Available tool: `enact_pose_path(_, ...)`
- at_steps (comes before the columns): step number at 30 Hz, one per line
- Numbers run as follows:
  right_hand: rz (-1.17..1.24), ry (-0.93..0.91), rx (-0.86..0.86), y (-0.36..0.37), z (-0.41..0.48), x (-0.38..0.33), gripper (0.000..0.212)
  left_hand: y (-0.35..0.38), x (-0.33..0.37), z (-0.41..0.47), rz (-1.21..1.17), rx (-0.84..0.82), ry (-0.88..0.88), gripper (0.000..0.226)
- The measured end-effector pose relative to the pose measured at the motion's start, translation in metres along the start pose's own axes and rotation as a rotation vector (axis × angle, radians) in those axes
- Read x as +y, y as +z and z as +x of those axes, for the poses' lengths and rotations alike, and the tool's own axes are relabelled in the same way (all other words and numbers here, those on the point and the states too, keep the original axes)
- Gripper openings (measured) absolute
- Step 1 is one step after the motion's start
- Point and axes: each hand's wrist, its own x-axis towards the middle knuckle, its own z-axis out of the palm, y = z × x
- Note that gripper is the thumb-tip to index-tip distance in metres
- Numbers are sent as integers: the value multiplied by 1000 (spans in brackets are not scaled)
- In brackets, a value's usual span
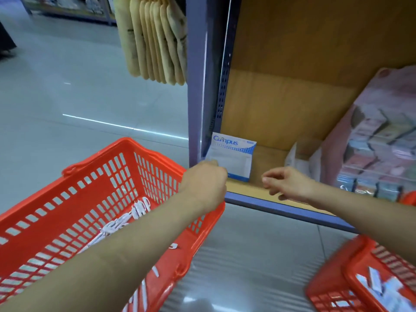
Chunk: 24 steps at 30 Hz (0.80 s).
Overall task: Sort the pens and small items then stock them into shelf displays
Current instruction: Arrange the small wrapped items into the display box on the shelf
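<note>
A white and blue Campus pack (235, 154) stands upright at the left end of the wooden shelf (252, 188). My left hand (206, 181) reaches to its lower left corner, fingers curled against the pack's edge. To the right of the pack my right hand (286, 183) hovers over the shelf front with loosely curled fingers and holds nothing. Below my left arm stands a red basket (74, 199) with several white pens or small packets (126, 221) in it.
A second red basket (337, 278) with small white items sits on the floor at lower right. Pink wrapped packs (378, 143) fill the shelf's right side. A white open box (299, 156) stands beside them. Beige pouches (155, 39) hang left of the blue shelf upright (198, 86).
</note>
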Motion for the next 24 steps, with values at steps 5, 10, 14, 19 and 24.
enact_pose_path(5,-40,-9,72,-28,30,50,26,31,44,59,-31,-236,14,34)
enact_pose_path(10,-381,20,-28,-40,48,93,63,66,86,104,129,-415,26,30)
enact_pose_path(14,-464,30,-53,-52,55,108,67,107,105,128,107,-436,-78,42)
enact_pose_path(19,-613,36,-25,-79,59,131,57,144,98,153,142,-535,-173,48)
enact_pose_path(24,-468,-141,183,-84,59,137,51,154,92,146,233,-463,-81,32)
